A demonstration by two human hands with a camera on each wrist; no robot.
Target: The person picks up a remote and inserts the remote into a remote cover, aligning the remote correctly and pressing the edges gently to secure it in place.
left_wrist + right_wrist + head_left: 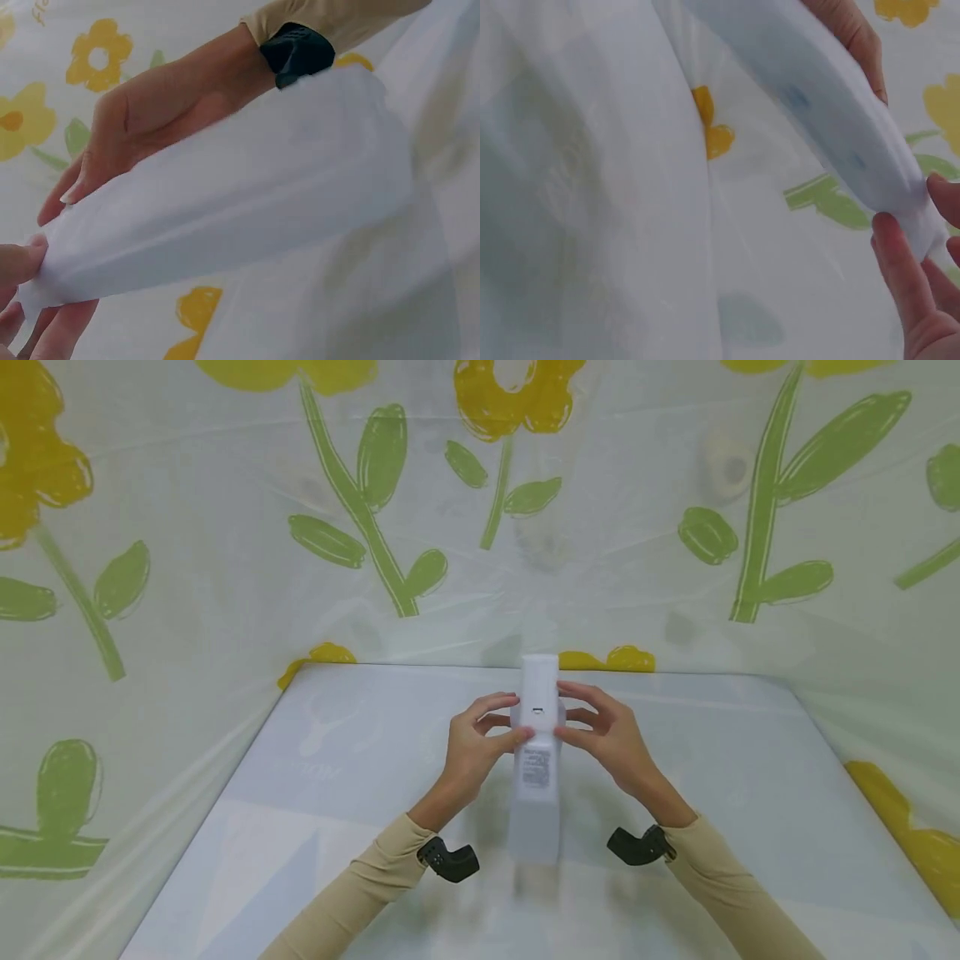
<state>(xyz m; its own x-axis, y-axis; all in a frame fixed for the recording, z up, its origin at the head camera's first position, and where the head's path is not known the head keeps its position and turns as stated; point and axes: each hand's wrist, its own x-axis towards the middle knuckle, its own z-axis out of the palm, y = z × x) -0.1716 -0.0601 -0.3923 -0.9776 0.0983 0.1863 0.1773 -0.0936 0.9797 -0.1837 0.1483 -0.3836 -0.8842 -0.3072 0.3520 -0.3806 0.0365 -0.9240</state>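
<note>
A long white device with a small port and a printed label on its face stands up between my two hands. My left hand pinches its left side, thumb on the near face near the label. On the opposite edge, my right hand holds it with thumb and fingertips. The left wrist view shows a smooth, plain side of the white device. Faint bluish marks appear on the device in the right wrist view. What kind of device it is, I cannot tell.
A pale, glossy table lies under the hands. Behind it and at its sides hangs a whitish cloth printed with yellow flowers and green leaves. Black wrist cameras sit on both sleeves.
</note>
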